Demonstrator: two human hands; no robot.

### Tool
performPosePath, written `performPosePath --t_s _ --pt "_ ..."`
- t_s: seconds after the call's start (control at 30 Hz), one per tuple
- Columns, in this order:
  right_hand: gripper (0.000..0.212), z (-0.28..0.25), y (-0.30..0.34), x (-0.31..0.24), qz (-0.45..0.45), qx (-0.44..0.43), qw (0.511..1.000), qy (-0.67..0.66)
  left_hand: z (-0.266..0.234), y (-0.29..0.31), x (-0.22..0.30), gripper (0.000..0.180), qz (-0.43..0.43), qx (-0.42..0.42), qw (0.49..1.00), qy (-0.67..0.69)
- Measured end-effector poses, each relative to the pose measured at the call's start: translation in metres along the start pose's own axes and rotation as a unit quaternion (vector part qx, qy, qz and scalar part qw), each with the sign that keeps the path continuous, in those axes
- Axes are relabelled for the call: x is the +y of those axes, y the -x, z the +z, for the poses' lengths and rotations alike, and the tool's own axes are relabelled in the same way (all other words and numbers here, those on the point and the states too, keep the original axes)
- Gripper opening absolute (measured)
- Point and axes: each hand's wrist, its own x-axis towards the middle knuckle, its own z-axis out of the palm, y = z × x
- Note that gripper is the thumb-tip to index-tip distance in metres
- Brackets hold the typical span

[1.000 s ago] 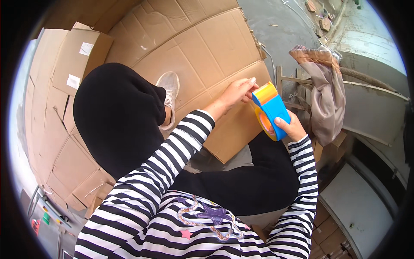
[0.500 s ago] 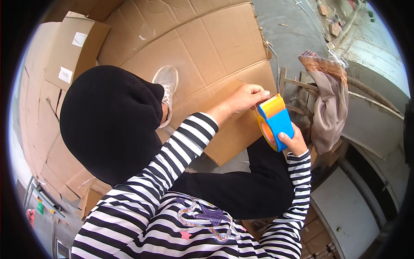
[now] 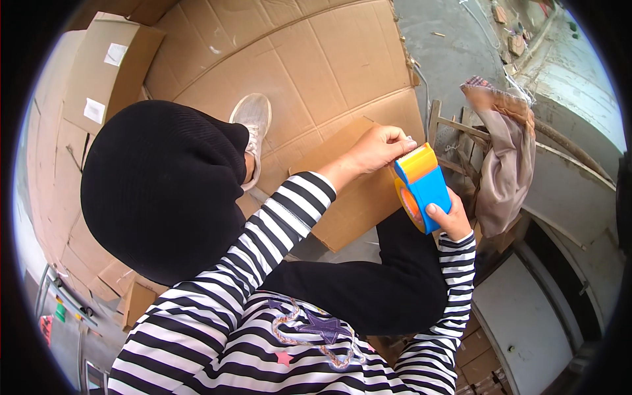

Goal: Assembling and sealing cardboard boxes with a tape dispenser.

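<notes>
A blue and yellow tape dispenser [image 3: 431, 187] is gripped in my right hand [image 3: 454, 214], thumb across its blue side. Its toothed yellow cutter end points up and to the left, and an orange-centred tape roll [image 3: 409, 203] shows along its left side. Thumb and forefinger of my left hand [image 3: 378, 150] are pinched together right at the teeth, on what looks like the tape's thin free end; the fingertips hide most of it. Below both hands lies a brown cardboard box [image 3: 355, 210], beside my black-trousered leg.
My shoe [image 3: 251, 122] rests on a large flattened cardboard sheet [image 3: 316, 66]. Stacked cartons [image 3: 99, 72] stand at the left. On the right, a beige cloth [image 3: 503, 171] hangs over a wooden frame [image 3: 454, 128], and a pale cabinet door [image 3: 526, 322] is lower down.
Both hands and the dispenser have kept nearly the same place, the fingers still at the cutter. The surroundings have shifted slightly in view.
</notes>
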Motion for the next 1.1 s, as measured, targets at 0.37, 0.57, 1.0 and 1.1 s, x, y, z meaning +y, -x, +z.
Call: performPosePath --t_s 0.37,0.57,1.0,1.1 --pt "0.045 0.007 -0.002 -0.013 0.042 0.023 0.997 0.064 -0.021 -0.009 -0.058 0.023 0.080 0.169 0.978 -0.087" --pt "0.041 0.007 0.001 -0.012 0.051 0.027 0.996 0.068 -0.023 -0.007 -0.061 0.022 0.074 0.231 0.967 -0.081" --pt "0.041 -0.004 0.007 0.007 0.073 0.061 0.984 0.149 -0.016 -0.003 -0.057 0.024 0.097 0.261 0.900 -0.337" --pt "0.041 -0.005 0.006 0.009 0.072 0.056 0.984 0.156 -0.020 -0.002 -0.051 0.026 0.039 0.259 0.873 -0.412"
